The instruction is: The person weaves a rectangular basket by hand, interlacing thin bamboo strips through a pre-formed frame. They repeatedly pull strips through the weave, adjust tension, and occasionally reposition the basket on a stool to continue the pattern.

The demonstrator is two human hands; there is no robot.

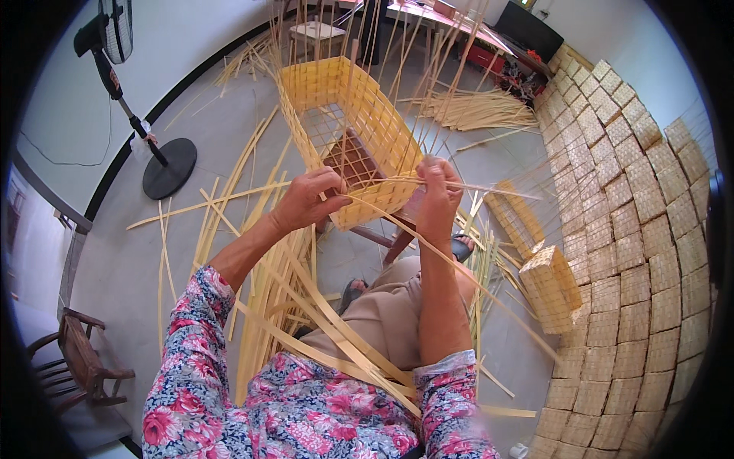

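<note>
A half-woven yellow basket (317, 76) of flat bamboo strips stands in front of me, its long upright strips fanning away at the far side. Its bottom is an open lattice, with something brown showing through. My left hand (310, 199) is closed at the near rim, pinching a thin bamboo strip (474, 277) that slants down to the right across my right forearm. Close to the basket's near right corner, my right hand (440, 191) is closed around thin strips. Several strips run between the two hands along the rim.
Loose bamboo strips (264, 321) lie across my lap and left side. Stacked woven baskets (634, 260) line the right wall; two more baskets (552, 287) sit before them. A pedestal fan (170, 168) stands left, a wooden chair (80, 352) lower left. Another strip pile (474, 111) lies farther back.
</note>
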